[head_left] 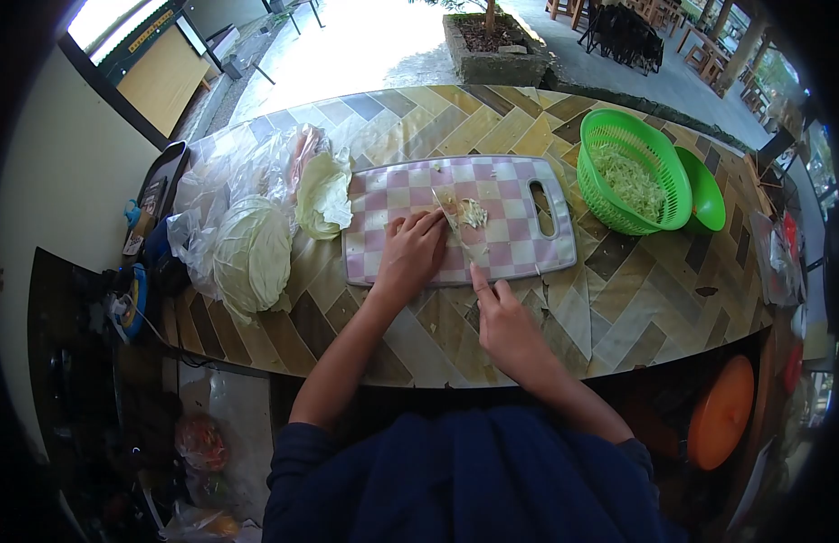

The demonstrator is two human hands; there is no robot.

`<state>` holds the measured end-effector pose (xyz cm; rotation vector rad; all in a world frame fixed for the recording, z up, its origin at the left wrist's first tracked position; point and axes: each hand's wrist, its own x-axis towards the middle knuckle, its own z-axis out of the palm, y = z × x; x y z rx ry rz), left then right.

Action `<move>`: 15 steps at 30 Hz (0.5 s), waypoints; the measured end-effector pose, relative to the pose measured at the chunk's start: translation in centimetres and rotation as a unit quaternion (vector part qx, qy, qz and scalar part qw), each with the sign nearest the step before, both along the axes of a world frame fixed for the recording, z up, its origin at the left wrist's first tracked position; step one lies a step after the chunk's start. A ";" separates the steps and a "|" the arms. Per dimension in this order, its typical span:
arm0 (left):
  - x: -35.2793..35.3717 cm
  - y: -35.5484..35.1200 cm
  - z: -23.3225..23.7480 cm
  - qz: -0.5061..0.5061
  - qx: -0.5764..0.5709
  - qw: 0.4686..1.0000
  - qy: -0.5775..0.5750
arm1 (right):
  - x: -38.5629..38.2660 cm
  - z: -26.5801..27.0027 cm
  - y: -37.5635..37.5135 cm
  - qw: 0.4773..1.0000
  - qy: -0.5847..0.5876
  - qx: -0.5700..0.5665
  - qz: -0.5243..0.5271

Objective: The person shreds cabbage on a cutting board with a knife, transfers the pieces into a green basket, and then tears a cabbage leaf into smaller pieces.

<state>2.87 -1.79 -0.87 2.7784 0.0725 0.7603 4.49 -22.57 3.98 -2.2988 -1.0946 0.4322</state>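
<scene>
On the pink-and-white checked cutting board, my left hand presses down with its fingers bent and together; whatever lies under them is hidden. My right hand grips a knife, its handle mostly covered by the fingers. The blade points away from me, close beside my left fingertips. Just right of the blade sits a small heap of shredded cabbage. Left of the board are a loose cabbage leaf and a large pale green cabbage.
A green colander of shredded cabbage stands right of the board, with a green bowl beside it. Clear plastic bags lie around the cabbage. An orange round lid-like thing is below the table at right.
</scene>
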 end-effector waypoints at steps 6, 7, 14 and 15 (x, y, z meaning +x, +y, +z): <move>0.0 -0.1 0.0 0.001 0.001 1.000 -0.003 | 0.4 -1.6 1.9 0.999 -0.031 -0.015 -0.004; 0.0 -0.1 0.0 0.000 0.002 1.000 -0.002 | 0.8 -1.8 2.5 0.999 -0.033 -0.005 -0.004; -0.3 0.3 0.4 -0.014 -0.042 0.999 0.018 | 1.0 -1.2 0.8 0.998 -0.046 -0.031 -0.002; -0.3 0.5 0.4 -0.019 -0.041 0.999 0.028 | 1.3 -1.0 0.5 0.999 -0.041 -0.026 -0.006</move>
